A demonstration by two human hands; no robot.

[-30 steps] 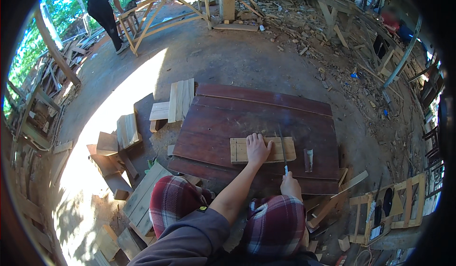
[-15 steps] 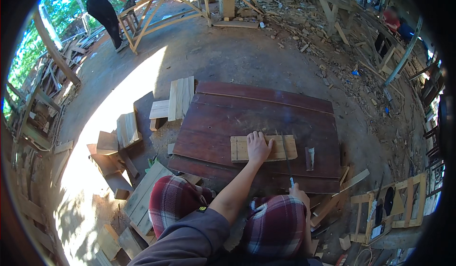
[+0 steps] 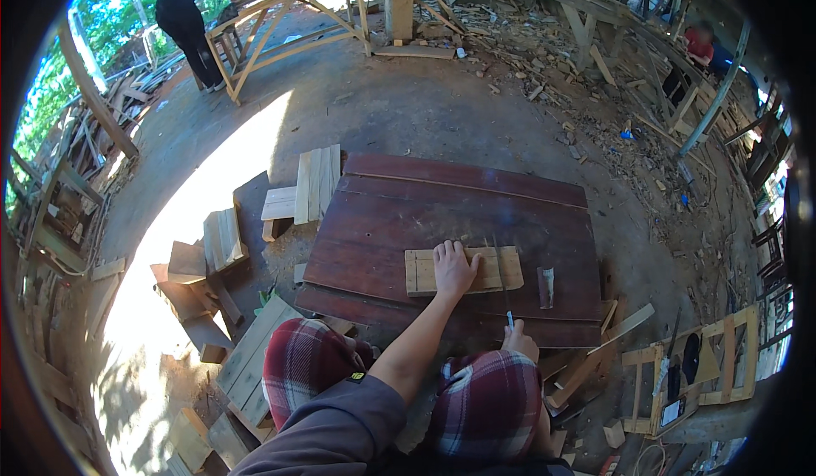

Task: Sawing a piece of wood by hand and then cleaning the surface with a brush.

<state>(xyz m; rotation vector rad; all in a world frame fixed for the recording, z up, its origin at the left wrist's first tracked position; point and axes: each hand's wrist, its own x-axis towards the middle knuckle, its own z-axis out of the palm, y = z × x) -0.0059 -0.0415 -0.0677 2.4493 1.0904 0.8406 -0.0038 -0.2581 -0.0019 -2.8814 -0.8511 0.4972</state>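
Note:
My left hand [image 3: 455,269] lies flat across the middle of a short wooden board [image 3: 420,276], with its fingers spread over the far edge. Dark lines cross that board near its left end. My right hand [image 3: 518,340] is closed round the light handle of a saw [image 3: 501,276]. The saw's long, narrow blade, seen nearly edge-on, lies across the board to the right of my left hand. Under the board is a dark red-brown wooden panel [image 3: 408,212], low in front of my knees. Part of my right hand is hidden behind my knee.
A small metallic-looking strip [image 3: 546,288] lies on the panel's right part. Cut wooden blocks [image 3: 224,240] and planks [image 3: 257,361] are at left, a slatted wooden frame [image 3: 729,359] at right. A person in dark clothes [image 3: 181,17] bends at a trestle [image 3: 297,42]; another in red [image 3: 699,44] is far right.
The whole view has shifted slightly, so the panel and board appear a little further left and lower. Both hands keep their places; the saw has slid slightly along its length at most.

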